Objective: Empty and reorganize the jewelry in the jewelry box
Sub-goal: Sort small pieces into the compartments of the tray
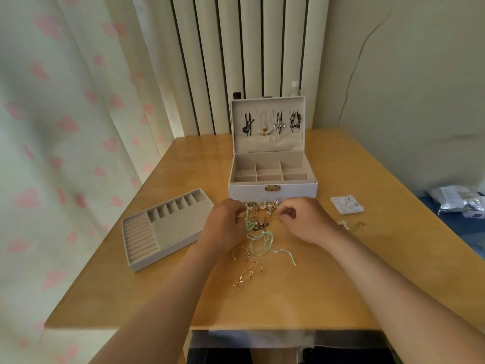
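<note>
Right hand [304, 222] is pinching the tangled jewelry [260, 219] to separate pieces for sorting; left hand [223, 225] is reaching in, grip indiscernible.

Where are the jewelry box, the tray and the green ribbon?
jewelry box [249, 191], head view, front wall.
tray [181, 227], head view, bare floor.
green ribbon [249, 226], head view, bunched upper end.

Left hand [223, 227], right hand [307, 222], both bare, forearms uncovered to frame's edge

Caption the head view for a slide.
Left hand and right hand pick through a jewelry pile before the open jewelry box, its lifted-out tray set aside on the wooden table.
</note>
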